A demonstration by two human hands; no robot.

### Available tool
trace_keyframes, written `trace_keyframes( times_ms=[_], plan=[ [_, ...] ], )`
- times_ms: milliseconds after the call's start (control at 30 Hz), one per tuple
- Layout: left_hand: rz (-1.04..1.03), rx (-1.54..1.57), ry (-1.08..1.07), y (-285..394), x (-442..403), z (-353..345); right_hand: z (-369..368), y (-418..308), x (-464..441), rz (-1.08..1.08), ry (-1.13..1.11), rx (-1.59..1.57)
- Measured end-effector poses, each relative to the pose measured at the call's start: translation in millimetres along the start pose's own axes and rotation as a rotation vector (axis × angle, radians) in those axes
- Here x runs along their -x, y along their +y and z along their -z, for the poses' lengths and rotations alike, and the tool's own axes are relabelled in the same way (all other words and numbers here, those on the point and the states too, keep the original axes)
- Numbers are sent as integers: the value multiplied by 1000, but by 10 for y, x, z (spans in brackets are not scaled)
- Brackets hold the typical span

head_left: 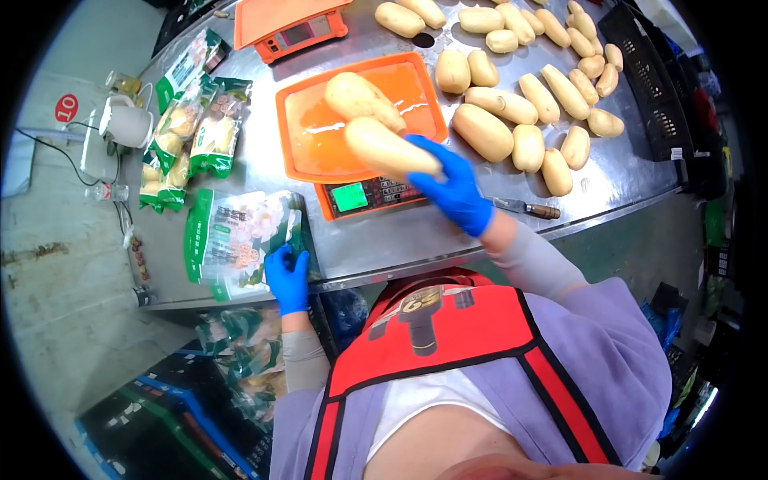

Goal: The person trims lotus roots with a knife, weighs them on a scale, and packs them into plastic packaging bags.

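My right hand, in a blue glove, grips the near end of a long pale root vegetable over the front edge of an orange scale tray. Another pale root lies in that tray, just beyond the held one. Below the tray, the scale's panel shows a green display. My left hand, also gloved in blue, rests at the right edge of flat green and white printed bags; its fingers are bent, and whether they pinch a bag is unclear.
Several pale roots lie on the steel table at the right, beside a black crate. A knife lies near the front edge. Filled bags are at the left. A second orange scale stands at the back.
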State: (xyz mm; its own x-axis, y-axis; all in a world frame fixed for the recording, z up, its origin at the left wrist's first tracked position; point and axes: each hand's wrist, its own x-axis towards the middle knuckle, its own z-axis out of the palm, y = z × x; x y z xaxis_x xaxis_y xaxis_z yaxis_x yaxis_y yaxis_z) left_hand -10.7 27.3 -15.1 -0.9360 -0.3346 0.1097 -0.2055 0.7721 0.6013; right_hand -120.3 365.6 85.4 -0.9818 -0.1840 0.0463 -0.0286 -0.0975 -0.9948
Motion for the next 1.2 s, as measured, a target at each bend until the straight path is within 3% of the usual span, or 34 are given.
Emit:
trace_keyframes(
  times_ms=[67,100,167,200,467,567,733,833,967,1200],
  plan=[
    [4,-7,4,20,0,-9,-303,342,-246,288,155,314],
    [9,-3,8,27,-2,-12,-371,344,-315,290,149,317],
    [2,-9,16,34,15,-12,-466,357,-380,521,235,769],
    [14,-6,19,28,23,-22,-493,383,-386,533,265,770],
    [6,17,29,36,18,-17,-403,488,-367,498,316,818],
    [15,34,22,41,6,-16,-177,382,-358,587,349,755],
    [11,42,-13,39,13,27,319,302,-299,441,478,550],
    [34,18,-48,66,37,43,478,360,-226,406,477,682],
    [33,99,53,228,112,142,464,419,-200,381,482,625],
    [144,-20,90,226,101,240,163,261,-553,258,260,490]
  ],
)
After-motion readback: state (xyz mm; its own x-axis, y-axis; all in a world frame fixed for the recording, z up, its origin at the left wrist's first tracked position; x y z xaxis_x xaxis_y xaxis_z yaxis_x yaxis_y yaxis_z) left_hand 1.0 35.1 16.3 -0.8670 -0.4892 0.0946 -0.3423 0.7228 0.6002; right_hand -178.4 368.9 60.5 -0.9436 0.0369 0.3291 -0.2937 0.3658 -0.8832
